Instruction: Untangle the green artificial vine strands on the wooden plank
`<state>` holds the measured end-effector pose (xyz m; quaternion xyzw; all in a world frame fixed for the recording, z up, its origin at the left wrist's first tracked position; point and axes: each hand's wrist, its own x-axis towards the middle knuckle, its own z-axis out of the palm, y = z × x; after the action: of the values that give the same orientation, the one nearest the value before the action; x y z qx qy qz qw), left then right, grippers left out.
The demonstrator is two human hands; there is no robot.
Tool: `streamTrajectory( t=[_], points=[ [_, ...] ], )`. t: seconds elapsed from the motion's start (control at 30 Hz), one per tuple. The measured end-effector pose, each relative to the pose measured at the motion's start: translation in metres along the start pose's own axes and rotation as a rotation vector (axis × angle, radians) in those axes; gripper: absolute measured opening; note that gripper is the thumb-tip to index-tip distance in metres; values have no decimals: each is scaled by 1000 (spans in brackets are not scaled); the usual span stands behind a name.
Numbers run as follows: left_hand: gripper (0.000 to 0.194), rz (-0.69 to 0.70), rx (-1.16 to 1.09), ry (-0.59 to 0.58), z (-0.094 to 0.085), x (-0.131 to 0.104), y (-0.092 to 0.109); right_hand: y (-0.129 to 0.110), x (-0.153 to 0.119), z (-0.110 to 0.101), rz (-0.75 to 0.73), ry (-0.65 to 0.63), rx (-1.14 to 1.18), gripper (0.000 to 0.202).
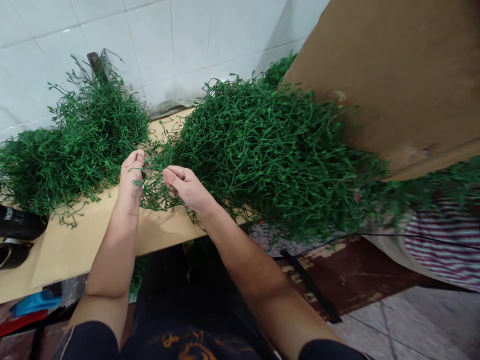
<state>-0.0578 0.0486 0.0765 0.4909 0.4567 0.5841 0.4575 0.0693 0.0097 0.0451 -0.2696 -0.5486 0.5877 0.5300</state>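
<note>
While the left hand [132, 172] and the right hand [186, 187] both pinch closed on thin green strands [153, 175] at the edge of the big pile [262, 150] on the board [75, 245], a hard pull may drag the tangled heap off.

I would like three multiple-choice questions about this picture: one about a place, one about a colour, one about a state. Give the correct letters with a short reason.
1. Where does the big pile of tangled strands lie?
A. on the board, right of the hands
B. on the tiled floor
C. in a bucket

2. What colour are the strands?
A. red
B. green
C. white

3. What are the hands doing?
A. lying flat on the board
B. both pinching one small sprig
C. holding a knife

Answers: 1 A, the pile rests on the tan board to the right. 2 B, every strand is green. 3 B, the left hand and right hand both grip the small sprig between them.
</note>
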Motion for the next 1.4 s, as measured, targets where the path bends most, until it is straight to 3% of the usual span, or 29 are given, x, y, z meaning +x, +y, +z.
streamTrajectory(
  t=[0.2, 0.27, 0.33, 0.4, 0.47, 0.53, 0.6, 0.77, 0.87, 0.93, 1.07, 1.2, 1.4],
  points=[
    [28, 5, -155, 37, 26, 2, 7, 2, 11, 7, -42, 35, 9, 50],
    [25, -14, -185, 51, 26, 9, 8, -2, 8, 9, -57, 46, 8, 50],
    [27, -61, -231, 132, 15, 22, 9, -6, -1, 10, -82, 11, -12, 51],
    [30, -159, -299, 308, -8, 37, 13, -8, -15, 9, -102, -90, -74, 52],
    [33, -185, -320, 397, -32, 46, 20, -6, -26, 4, -68, -127, -97, 54],
    [33, -114, -251, 297, -43, 46, 29, -2, -27, -3, 29, 4, -8, 55],
    [30, -79, -161, 125, -36, 36, 37, 2, -20, -8, 123, 157, 120, 54],
    [25, 21, 59, -120, 21, 10, 58, 7, -3, -2, 166, 149, 242, 47],
    [17, 89, 179, -262, 41, 4, 67, 10, -5, 0, 198, 195, 246, 41],
    [13, 150, 260, -339, 41, 4, 66, 11, -7, -3, 211, 242, 251, 37],
    [6, 279, 462, -437, 26, 3, 54, 3, -9, -15, 175, 315, 337, 37],
    [9, 308, 592, -450, 14, -2, 42, -3, -11, -19, 140, 280, 473, 46],
    [12, 313, 605, -503, 31, -10, 39, 2, -12, -11, 159, 194, 545, 48]
  ],
)
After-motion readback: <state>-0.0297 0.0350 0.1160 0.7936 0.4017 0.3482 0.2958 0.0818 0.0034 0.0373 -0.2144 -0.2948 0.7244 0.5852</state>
